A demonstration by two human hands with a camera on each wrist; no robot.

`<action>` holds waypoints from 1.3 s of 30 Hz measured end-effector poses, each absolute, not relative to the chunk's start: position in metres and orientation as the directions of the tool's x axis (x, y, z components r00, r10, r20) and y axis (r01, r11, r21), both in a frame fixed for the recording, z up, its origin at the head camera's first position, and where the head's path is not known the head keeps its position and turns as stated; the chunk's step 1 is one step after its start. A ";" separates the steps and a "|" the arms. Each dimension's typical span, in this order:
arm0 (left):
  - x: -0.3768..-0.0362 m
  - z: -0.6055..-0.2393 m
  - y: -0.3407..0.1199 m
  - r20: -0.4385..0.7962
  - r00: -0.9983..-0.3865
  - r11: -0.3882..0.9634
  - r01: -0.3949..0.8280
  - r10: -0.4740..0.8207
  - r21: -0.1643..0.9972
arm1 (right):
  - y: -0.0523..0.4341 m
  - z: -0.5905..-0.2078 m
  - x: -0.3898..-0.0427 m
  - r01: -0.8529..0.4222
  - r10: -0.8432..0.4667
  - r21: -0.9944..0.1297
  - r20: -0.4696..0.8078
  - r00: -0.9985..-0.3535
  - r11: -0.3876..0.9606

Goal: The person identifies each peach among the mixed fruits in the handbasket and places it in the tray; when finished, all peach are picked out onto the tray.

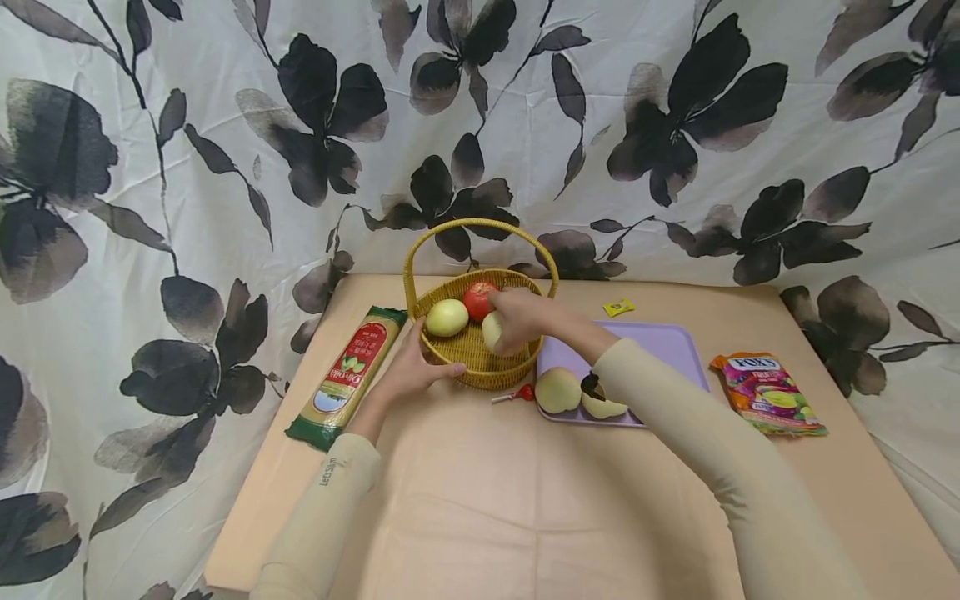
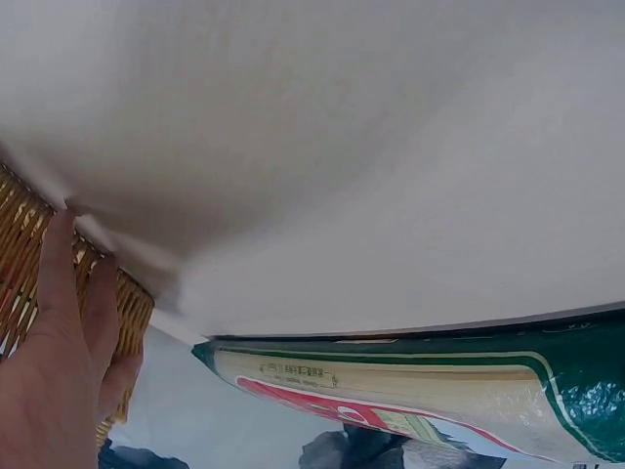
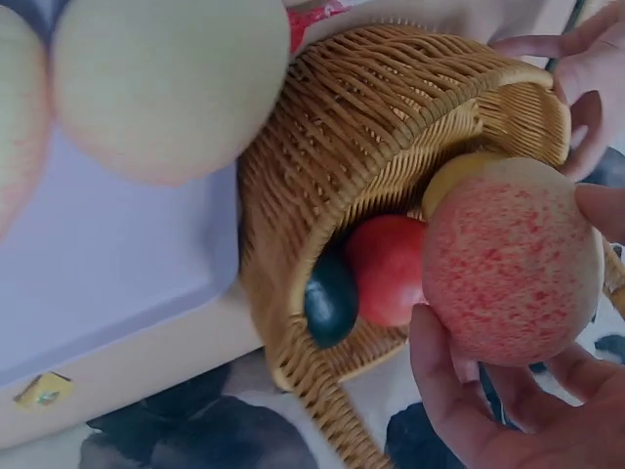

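A yellow wicker basket with a tall handle stands mid-table. Inside lie a pale yellow fruit, a red fruit and a dark one. My right hand reaches into the basket and grips a pale, red-speckled peach. My left hand rests with straight fingers against the basket's near-left wall.
A noodle packet lies left of the basket. A lilac tray to the right holds pale fruits. A red lollipop, a small yellow sachet and a candy bag lie nearby. Floral cloth hangs behind.
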State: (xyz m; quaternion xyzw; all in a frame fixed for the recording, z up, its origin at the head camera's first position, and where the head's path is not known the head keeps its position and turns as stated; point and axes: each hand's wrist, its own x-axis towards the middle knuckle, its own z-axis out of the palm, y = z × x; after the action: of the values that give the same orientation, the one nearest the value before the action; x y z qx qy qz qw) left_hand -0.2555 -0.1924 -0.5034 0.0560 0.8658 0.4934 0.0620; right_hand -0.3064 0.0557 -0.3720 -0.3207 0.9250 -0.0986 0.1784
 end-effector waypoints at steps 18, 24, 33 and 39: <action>-0.255 -0.503 -0.196 -0.097 -0.985 0.544 -0.003 0.143 0.839 | 0.169 -0.348 -0.284 -0.325 -0.538 -0.552 -0.281 -0.795 0.768; -0.256 -0.503 -0.195 -0.090 -0.985 0.550 0.005 0.146 0.835 | 0.222 -0.349 -0.279 -0.284 -0.482 -0.513 -0.306 -0.821 0.810; -0.256 -0.502 -0.195 -0.124 -0.981 0.551 -0.022 0.148 0.834 | 0.294 -0.362 -0.271 -0.154 -0.346 -0.436 -0.406 -0.846 0.887; -0.257 -0.502 -0.195 -0.093 -0.983 0.528 0.004 0.157 0.849 | 0.327 -0.376 -0.265 -0.104 -0.280 -0.378 -0.450 -0.848 0.920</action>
State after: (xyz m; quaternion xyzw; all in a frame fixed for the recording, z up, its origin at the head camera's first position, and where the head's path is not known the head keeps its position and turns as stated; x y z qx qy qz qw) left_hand -0.2573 -0.1954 -0.5022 0.0461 0.8706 0.4835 0.0790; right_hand -0.2646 0.3274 -0.3756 -0.1016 0.9457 -0.1721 0.2562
